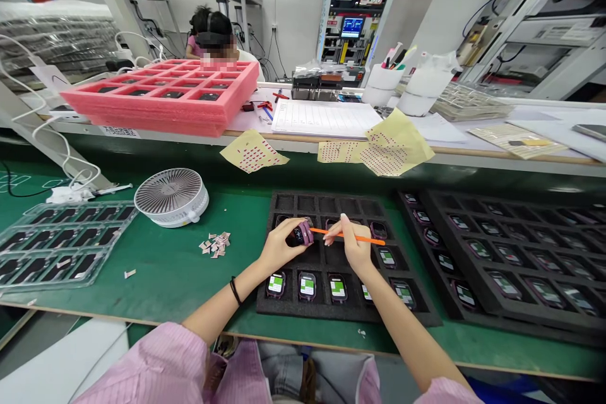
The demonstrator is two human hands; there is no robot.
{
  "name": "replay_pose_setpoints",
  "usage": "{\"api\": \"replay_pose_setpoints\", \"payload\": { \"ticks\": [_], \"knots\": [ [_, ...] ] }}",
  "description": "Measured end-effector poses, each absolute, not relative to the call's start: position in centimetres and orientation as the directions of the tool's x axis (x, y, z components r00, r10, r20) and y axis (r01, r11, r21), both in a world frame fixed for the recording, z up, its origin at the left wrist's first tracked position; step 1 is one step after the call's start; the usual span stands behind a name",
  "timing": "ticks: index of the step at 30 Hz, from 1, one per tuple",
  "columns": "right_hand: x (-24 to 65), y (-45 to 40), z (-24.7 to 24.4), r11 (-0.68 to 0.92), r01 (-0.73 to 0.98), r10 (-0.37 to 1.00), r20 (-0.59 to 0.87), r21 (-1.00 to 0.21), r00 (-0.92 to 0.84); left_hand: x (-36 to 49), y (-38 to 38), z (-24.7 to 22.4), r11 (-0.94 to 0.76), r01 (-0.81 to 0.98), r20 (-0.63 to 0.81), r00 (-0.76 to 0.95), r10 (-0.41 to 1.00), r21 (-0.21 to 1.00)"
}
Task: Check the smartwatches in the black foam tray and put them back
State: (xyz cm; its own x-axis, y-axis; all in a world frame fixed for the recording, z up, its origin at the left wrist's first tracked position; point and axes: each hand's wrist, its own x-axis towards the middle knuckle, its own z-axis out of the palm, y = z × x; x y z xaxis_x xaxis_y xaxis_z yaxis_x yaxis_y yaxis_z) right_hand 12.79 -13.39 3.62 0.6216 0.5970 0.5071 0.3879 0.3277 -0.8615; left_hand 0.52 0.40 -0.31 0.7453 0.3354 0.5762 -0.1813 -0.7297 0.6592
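Observation:
Between the thumb and fingers of my left hand is a small purple-edged watch body, tilted up on its side. My right hand grips a thin orange stick like a pen, and the stick's left end meets the edge of the watch body. Both hands are over a black foam tray with square pockets. Watch units with lit green-and-white screens, such as one watch unit, lie in its front row. Several back pockets hold nothing.
More black foam trays with watches overlap at right. To the left are a white fan, a pile of small tabs and a clear plastic tray. A shelf behind carries a pink foam tray and papers. Another person sits beyond.

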Motion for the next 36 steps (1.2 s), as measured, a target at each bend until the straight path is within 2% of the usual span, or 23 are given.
{"api": "replay_pose_setpoints", "payload": {
  "ticks": [6,13,22,27,30,36],
  "knots": [
    [12.6,-13.4,4.0,0.369,0.304,0.626,0.477,-0.878,0.617,0.5,0.2,-0.2,-0.73,-0.202,0.576,0.758,0.306,0.653],
    [12.4,-13.4,4.0,0.292,0.3,0.654,0.418,-0.908,0.63,0.4,0.1,0.0,-0.724,-0.177,0.557,0.764,0.325,0.666],
    [12.2,-13.2,3.6,0.31,0.327,0.642,0.45,-0.893,0.621,0.4,0.2,0.0,-0.729,-0.169,0.55,0.77,0.322,0.663],
    [12.8,-13.4,3.3,0.337,0.243,0.616,0.408,-0.91,0.673,0.5,0.0,0.0,-0.731,-0.147,0.539,0.772,0.335,0.666],
    [13.1,-13.3,3.0,0.264,0.225,0.589,0.342,-0.938,0.733,0.4,-0.1,-0.1,-0.728,-0.101,0.505,0.784,0.361,0.678],
    [12.2,-11.6,1.5,0.042,0.236,0.795,0.176,-0.971,0.581,0.5,0.1,-0.5,-0.731,-0.071,0.491,0.783,0.381,0.679]
  ]
}}
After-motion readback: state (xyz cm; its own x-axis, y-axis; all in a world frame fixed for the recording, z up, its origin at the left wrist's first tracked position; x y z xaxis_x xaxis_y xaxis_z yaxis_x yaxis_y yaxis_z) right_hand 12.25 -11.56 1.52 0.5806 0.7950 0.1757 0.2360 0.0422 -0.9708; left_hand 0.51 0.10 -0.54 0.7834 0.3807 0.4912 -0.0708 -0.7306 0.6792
